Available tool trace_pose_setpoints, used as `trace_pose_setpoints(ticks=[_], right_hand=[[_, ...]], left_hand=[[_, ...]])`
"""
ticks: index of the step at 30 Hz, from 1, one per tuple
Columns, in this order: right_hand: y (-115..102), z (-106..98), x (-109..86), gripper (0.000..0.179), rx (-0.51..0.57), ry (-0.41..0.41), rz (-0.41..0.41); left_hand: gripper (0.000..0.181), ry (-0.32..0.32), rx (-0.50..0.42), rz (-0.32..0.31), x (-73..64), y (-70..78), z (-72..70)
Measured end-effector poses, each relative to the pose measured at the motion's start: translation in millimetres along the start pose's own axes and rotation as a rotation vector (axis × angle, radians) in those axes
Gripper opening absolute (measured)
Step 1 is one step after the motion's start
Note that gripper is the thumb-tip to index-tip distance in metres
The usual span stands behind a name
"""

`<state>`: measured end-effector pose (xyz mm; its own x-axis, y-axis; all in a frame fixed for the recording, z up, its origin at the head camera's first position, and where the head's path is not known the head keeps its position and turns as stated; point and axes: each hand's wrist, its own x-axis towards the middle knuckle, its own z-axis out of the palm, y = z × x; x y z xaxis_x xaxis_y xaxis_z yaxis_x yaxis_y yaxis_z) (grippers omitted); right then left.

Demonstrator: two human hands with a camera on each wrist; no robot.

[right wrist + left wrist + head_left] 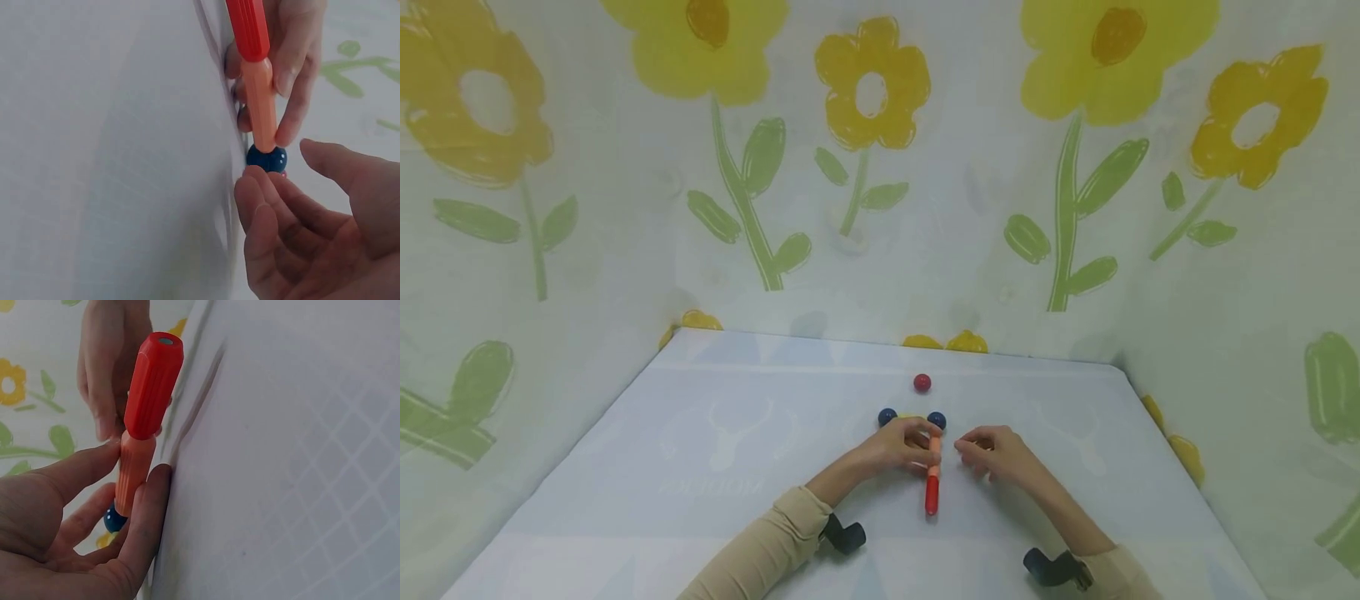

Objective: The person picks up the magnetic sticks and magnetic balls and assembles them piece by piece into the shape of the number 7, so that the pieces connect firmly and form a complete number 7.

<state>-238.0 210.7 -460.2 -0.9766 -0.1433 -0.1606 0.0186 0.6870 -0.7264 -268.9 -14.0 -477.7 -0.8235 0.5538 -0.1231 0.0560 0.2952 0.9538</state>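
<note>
My left hand pinches an orange rod between thumb and fingers. A red rod joins the orange one end to end and points toward me. At the orange rod's far end sits a dark blue ball. A yellow rod, partly hidden behind the left hand, runs between that ball and a second blue ball. Just right of the rods, my right hand hovers with loosely bent fingers and nothing in them. In the right wrist view its fingertips overlap the blue ball's lower edge.
A red ball lies beyond the blue balls on the white table. Flower-printed cloth stands round the back and sides of the table. Each wrist carries a dark camera mount.
</note>
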Motion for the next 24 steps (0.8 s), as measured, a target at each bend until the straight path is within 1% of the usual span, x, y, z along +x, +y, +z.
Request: trace_pose_setpoints(ticks=[4,8,13,18,24], right_hand=[[1,-2,12.8,0.035,-0.004,0.053,0.0],[-1,-5,25.1,0.035,0.0,0.082,0.001],[-5,-6,39.0,0.037,-0.006,0.107,0.026],[-8,-6,50.2,0.04,-0.002,0.095,0.047],[-14,-5,61.1,0.046,-0.014,0.063,0.042]], left_hand=[[0.038,-0.008,-0.014,0.006,0.8,-0.6,0.5],[0.038,-0.011,-0.017,0.018,1.5,-0.3,0.7],[0.038,-0.016,-0.017,0.02,2.5,0.0,0.9],[0.038,-0.021,-0.012,0.019,1.6,0.7,0.9],[0.038,-0.011,-0.004,0.011,0.0,-1.7,-0.3]])
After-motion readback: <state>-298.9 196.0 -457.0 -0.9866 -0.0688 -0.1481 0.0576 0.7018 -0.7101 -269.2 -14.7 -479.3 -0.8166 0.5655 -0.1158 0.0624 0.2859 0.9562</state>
